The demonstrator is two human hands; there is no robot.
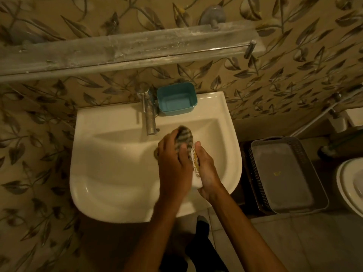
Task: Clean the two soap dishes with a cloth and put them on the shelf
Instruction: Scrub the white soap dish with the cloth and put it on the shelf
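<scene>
Over the white sink basin [110, 158], my right hand [207, 169] holds a white soap dish [196, 169] with a yellow pattern, tilted on its edge. My left hand [172, 163] presses a striped cloth [185, 137] against the dish's inner side. Most of the dish is hidden between the two hands. A second soap dish [176, 99], teal and rectangular, sits on the sink's back rim to the right of the tap. The glass shelf [117, 52] runs along the wall above the sink, dusty and bare.
A steel tap [148, 112] rises at the back of the sink, just left of the teal dish. A grey plastic basket [286, 175] stands on the floor to the right. A white toilet rim [351, 185] shows at the right edge.
</scene>
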